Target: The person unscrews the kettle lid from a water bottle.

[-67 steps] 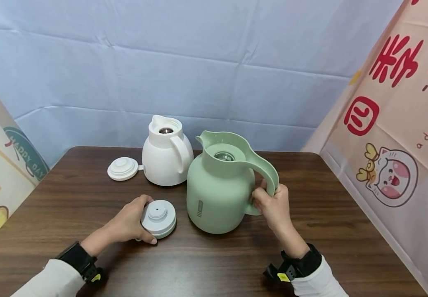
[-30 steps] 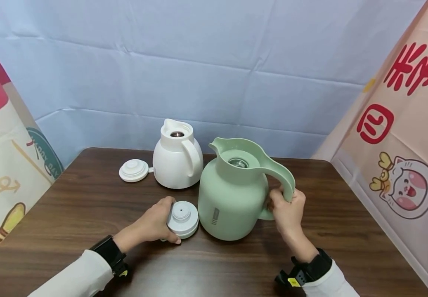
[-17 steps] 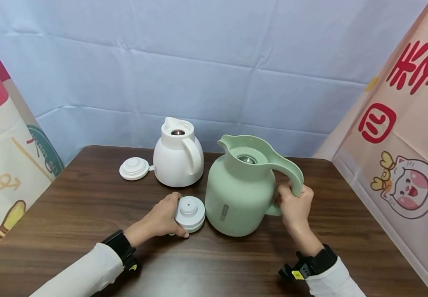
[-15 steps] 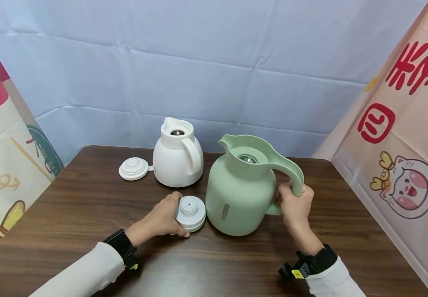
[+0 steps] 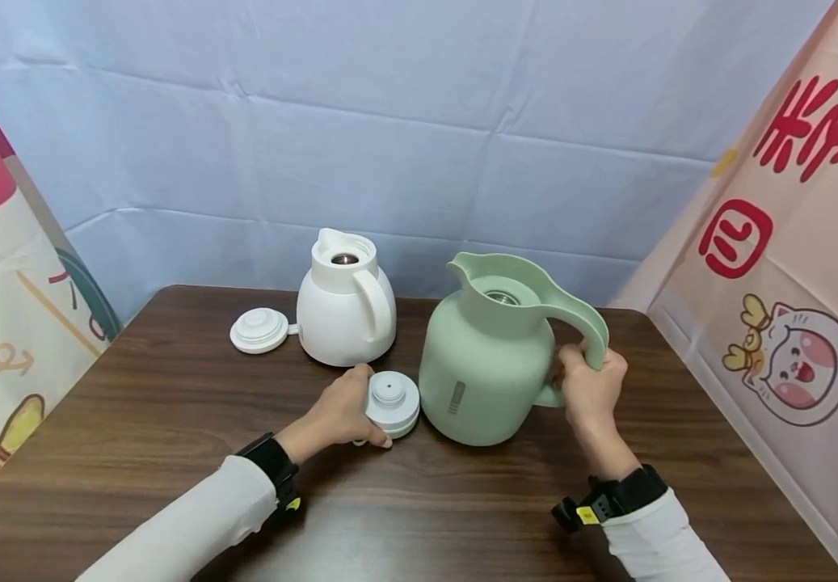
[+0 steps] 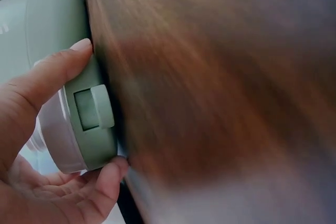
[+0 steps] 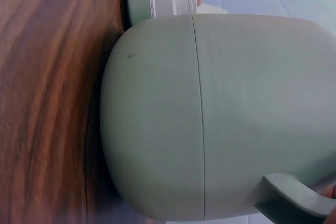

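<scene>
A large green thermos jug [image 5: 487,368] stands lidless on the table, its spout to the left. My right hand [image 5: 593,384] grips its handle from the right; in the right wrist view the jug body [image 7: 157,119] fills most of the frame. To the left of the jug lies its lid [image 5: 393,400], white inner side up with a green base. My left hand [image 5: 338,412] holds the lid between thumb and fingers. A green tab [image 6: 102,106] on the lid's side shows in the left wrist view. Lid and jug sit side by side, nearly touching.
Behind the lid stands a smaller white thermos jug [image 5: 346,311], open at the top. Its white lid [image 5: 259,330] lies to its left. The brown wooden table [image 5: 419,517] ends at a pale blue cloth [image 5: 360,137]; printed cloths hang on both sides.
The green jug and its lid have slid right across the table together, and slightly toward the back in the last half second, both hands still holding them. The head view has shifted a little.
</scene>
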Demonstrator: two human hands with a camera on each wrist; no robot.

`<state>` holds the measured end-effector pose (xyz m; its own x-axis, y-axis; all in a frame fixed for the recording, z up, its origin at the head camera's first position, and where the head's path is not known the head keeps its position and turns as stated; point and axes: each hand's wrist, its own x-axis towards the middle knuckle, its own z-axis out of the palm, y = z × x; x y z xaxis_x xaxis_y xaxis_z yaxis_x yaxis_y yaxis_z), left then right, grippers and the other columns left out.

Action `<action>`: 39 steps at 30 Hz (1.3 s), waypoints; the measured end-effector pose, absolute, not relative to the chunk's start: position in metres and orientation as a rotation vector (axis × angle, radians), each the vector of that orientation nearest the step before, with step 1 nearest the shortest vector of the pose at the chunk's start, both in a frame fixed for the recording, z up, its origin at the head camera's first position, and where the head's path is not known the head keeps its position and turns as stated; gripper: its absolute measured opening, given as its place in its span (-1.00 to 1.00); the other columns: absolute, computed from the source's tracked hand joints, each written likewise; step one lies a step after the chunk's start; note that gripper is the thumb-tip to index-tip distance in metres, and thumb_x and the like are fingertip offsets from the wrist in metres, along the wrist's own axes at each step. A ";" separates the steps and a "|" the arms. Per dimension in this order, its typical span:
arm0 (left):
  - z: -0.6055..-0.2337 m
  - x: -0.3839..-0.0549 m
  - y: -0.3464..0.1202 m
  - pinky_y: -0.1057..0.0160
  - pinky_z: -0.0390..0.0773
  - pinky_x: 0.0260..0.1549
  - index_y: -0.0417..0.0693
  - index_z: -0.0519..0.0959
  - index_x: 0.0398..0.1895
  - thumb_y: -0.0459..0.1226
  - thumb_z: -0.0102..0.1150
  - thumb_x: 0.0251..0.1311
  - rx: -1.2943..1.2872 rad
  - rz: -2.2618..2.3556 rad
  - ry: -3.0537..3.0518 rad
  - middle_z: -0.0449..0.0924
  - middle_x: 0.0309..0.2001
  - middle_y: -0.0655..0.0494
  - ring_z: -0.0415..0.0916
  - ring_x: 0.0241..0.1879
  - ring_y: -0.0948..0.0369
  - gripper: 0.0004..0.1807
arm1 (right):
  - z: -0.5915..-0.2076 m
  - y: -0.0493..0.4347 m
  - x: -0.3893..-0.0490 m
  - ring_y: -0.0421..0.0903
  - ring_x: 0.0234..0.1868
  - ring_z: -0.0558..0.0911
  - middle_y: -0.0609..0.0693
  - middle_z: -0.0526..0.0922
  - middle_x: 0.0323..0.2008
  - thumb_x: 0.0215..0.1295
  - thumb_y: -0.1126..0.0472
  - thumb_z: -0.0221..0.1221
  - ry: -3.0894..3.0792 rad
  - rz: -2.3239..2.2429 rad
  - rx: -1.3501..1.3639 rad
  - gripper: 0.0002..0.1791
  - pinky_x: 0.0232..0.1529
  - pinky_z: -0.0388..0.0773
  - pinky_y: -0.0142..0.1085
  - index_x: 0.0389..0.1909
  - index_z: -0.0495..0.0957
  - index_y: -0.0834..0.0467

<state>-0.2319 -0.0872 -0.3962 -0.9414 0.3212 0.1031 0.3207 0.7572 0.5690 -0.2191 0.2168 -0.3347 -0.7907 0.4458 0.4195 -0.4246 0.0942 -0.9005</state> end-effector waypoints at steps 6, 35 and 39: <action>-0.397 -0.239 -0.076 0.11 0.46 -0.26 -0.25 0.33 -0.11 -0.05 0.66 -0.63 0.516 0.982 2.950 0.40 -0.22 0.02 0.44 -0.25 0.08 -0.06 | -0.335 0.225 -0.228 -0.05 -0.90 0.31 0.08 0.25 -0.92 0.11 0.53 -0.05 -1.766 1.688 -0.012 -0.62 -0.78 0.27 -0.35 -0.85 0.12 0.37; -0.388 -0.275 -0.032 0.07 0.43 -0.09 -0.38 0.14 0.22 -0.05 0.63 -0.51 0.225 0.898 2.861 0.38 0.01 -0.23 0.41 -0.01 -0.08 0.20 | -0.338 0.245 -0.266 -0.14 -0.94 0.24 -0.05 0.10 -0.93 0.05 0.53 -0.07 -1.703 1.681 -0.121 -0.58 -0.82 0.25 -0.36 -0.83 0.00 0.18; -0.388 -0.278 -0.029 0.08 0.43 -0.08 -0.37 0.11 0.25 -0.07 0.63 -0.48 0.197 0.923 2.850 0.37 0.03 -0.23 0.40 0.01 -0.07 0.21 | -0.338 0.246 -0.271 -0.17 -0.95 0.21 -0.08 0.06 -0.91 0.04 0.53 -0.07 -1.691 1.670 -0.129 -0.57 -0.82 0.24 -0.37 -0.81 -0.02 0.15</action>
